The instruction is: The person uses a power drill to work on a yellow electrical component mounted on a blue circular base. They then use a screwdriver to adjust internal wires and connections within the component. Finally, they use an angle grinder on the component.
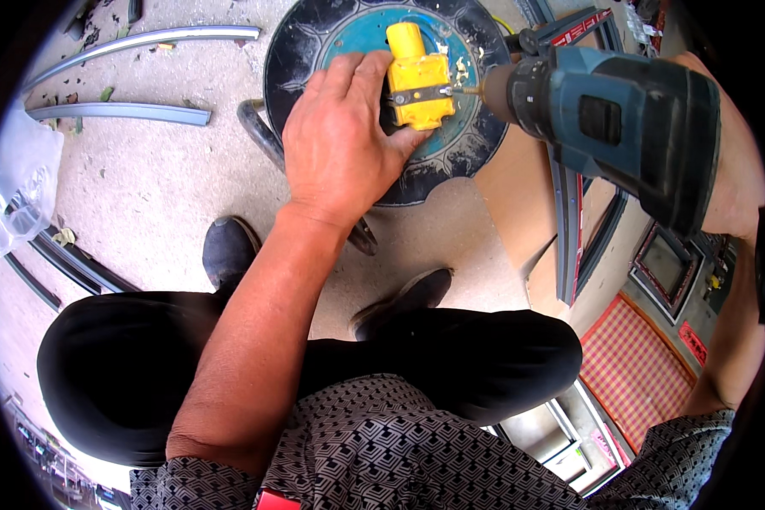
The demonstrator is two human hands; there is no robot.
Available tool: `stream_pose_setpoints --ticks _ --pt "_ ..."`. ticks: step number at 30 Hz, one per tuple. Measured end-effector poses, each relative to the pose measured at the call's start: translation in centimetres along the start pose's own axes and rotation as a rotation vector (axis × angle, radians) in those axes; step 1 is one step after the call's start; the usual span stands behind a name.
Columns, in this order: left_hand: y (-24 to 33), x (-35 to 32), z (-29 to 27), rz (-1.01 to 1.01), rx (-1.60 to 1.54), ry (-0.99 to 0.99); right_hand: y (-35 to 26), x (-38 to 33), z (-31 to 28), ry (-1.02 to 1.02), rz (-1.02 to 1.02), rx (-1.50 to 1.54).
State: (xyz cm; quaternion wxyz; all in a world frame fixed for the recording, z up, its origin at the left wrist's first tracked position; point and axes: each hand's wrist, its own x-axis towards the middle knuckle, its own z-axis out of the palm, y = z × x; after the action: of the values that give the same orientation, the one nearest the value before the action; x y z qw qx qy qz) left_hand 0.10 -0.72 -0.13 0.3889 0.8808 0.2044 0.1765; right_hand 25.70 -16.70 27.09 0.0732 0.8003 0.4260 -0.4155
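On a round stool with a black rim and a worn teal middle lies a yellow block-like piece with a round stub at its far end. A dark metal strip crosses the piece. My left hand grips it from the left, fingers over the far side and thumb at the near edge. A blue and black cordless drill is held level in my right hand, which the drill body partly hides. Its bit points left and meets the strip's right end.
Curved grey strips lie on the floor at left, near a clear plastic bag. Black and red frame profiles and brown board lie right of the stool. Beyond are a small frame and a checked mat.
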Motion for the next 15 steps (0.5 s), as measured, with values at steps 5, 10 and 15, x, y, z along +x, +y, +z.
stream_pose_setpoints --ticks 5,10,15 --pt "-0.05 0.0 -0.03 -0.008 0.019 -0.006 -0.03 0.05 -0.09 0.009 -0.006 -0.01" --pt "0.11 -0.01 0.07 0.0 0.024 -0.009 0.03 -0.03 0.0 0.014 0.0 -0.017" --pt "-0.09 -0.11 0.04 -0.004 0.018 -0.002 -0.17 0.22 -0.18 0.019 -0.013 -0.02"
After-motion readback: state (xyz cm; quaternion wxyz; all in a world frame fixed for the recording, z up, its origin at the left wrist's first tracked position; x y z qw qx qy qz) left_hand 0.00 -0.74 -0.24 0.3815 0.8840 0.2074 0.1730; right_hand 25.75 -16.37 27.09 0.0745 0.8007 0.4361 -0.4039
